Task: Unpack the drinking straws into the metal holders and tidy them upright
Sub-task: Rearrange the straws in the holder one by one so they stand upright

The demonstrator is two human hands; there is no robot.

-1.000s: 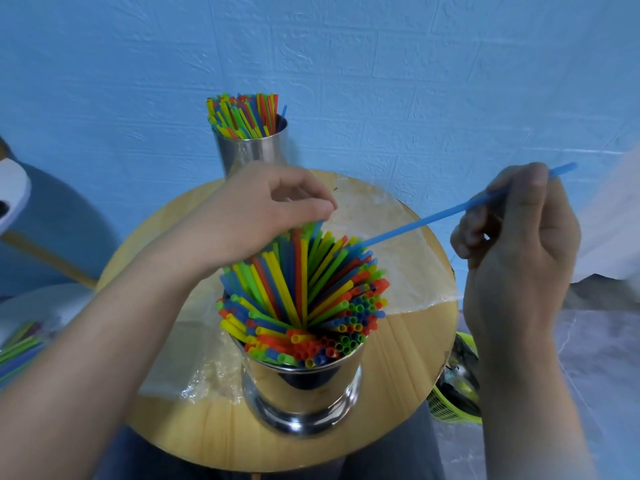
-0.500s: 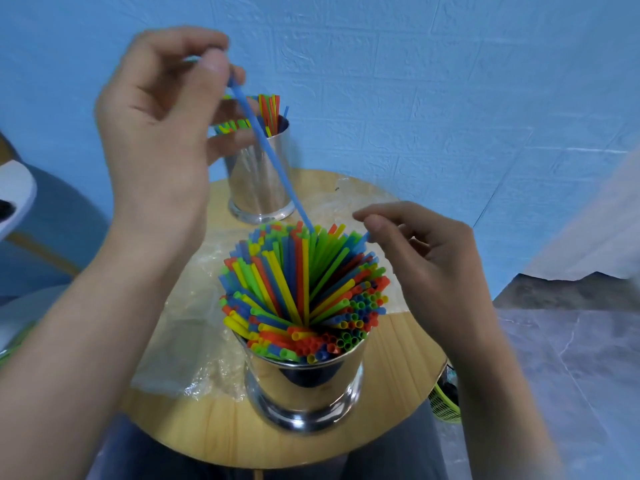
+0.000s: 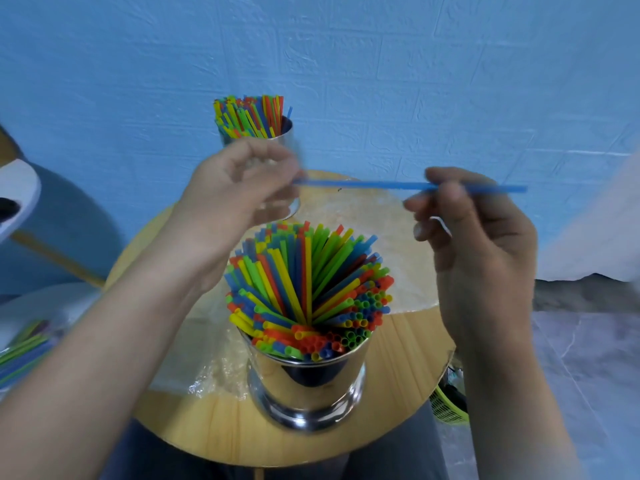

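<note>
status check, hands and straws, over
Right hand pinches blue straw, level over table. Left hand at its other end, grip blurred. Near holder packed full; nothing blocking.

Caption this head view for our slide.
Right hand pinches a blue straw above the near holder, left hand at its end.

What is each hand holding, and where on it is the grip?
A single blue straw, held level. The right hand pinches it near its right end; fingertips of the left hand meet its left tip, but blur hides that grip.
</note>
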